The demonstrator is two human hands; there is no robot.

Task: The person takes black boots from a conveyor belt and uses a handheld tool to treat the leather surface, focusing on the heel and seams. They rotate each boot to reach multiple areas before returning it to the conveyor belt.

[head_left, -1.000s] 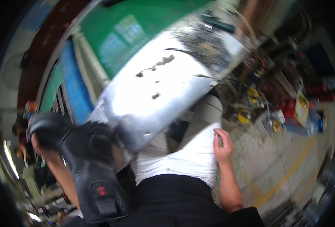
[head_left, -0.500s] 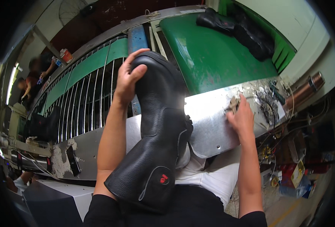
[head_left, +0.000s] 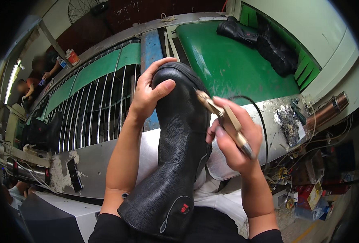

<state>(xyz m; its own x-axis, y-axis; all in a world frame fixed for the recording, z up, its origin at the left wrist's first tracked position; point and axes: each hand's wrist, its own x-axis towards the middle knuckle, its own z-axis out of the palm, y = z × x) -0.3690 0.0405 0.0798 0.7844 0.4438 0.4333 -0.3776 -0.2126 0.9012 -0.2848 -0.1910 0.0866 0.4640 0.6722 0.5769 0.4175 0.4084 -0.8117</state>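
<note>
Right hand (head_left: 240, 137) has swung inward from the worktop (head_left: 94, 166) at 3 o'clock, its fingers clamped round a tan hand tool (head_left: 229, 120). Its narrow tip points toward 11, at the sole edge of the black leather boot (head_left: 175, 141); contact cannot be told. Left hand (head_left: 149, 91) stays gripping the toe at 12, boot mid-view, shaft toward 7: both hands now work together.

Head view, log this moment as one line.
left hand: gripping black boot at toe | right hand: holding tan tool, tip near boot, contact unclear | beyond: other black boots on green surface
</note>
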